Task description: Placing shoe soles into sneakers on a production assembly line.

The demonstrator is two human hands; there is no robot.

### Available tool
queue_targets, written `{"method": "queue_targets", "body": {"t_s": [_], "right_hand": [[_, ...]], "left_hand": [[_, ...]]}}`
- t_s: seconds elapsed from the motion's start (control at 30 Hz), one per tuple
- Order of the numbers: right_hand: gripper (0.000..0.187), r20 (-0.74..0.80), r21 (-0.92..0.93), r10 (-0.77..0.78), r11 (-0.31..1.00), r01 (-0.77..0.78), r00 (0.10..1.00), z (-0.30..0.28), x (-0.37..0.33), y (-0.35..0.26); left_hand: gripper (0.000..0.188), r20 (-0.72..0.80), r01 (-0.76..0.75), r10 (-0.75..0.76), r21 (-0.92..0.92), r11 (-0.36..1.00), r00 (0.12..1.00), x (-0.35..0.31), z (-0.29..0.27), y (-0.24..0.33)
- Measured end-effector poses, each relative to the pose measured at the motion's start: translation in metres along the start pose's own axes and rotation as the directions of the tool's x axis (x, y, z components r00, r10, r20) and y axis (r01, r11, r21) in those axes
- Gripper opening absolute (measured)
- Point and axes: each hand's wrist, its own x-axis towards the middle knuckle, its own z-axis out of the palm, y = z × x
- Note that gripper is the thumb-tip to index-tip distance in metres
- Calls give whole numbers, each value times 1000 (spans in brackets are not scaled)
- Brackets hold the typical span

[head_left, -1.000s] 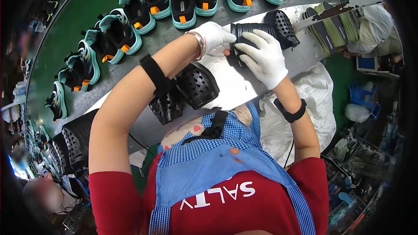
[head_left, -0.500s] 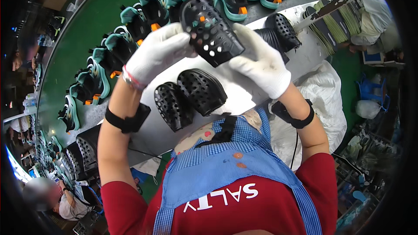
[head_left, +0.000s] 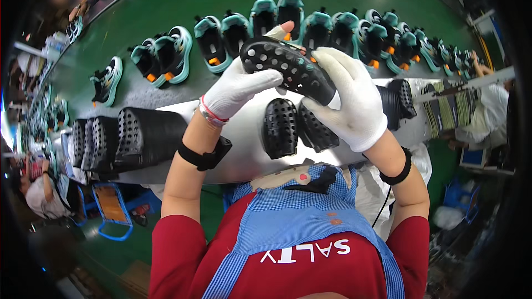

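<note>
A black plastic shoe insert (head_left: pixel 285 65), rounded at its ends and full of round holes, is held up above the work table. My left hand (head_left: pixel 235 88), in a white glove, grips its left end, thumb across the front and fingers behind; one bare fingertip shows past the far edge. Around the right end closes my right hand (head_left: pixel 352 97), also gloved, fingers on the upper edge and thumb underneath. Below, two similar inserts, a left one (head_left: pixel 280 128) and a right one (head_left: pixel 316 130), rest on the table; my right hand partly covers the right one.
Black-and-teal sneakers (head_left: pixel 263 16) with orange tabs stand in a curved row beyond the table (head_left: pixel 244 152). Nested black inserts (head_left: pixel 149 139) lie at the left, others (head_left: pixel 390 105) at the right. Stacked insoles (head_left: pixel 446 113) sit by a pale bar (head_left: pixel 471 88). A blue-framed chair (head_left: pixel 113 210) stands lower left.
The view has turned, bringing the left stack into sight. The held insert has tipped from steep to nearly level, and my left thumb now lies across its front. Both hands keep hold.
</note>
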Motion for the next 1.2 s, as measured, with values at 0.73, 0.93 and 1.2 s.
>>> {"method": "queue_targets", "body": {"t_s": [0.73,0.93,1.2], "right_hand": [[52,746,-391,374,916,-93,550,156,144,-7],[59,833,-296,438,868,-398,338,181,188,35],[47,753,-449,444,886,-115,485,232,228,23]], "left_hand": [[33,-798,111,297,410,905,524,-50,-145,-51],[17,-495,502,524,853,140,693,-33,-148,-68],[15,-433,458,567,882,107,701,-34,-148,-64]]}}
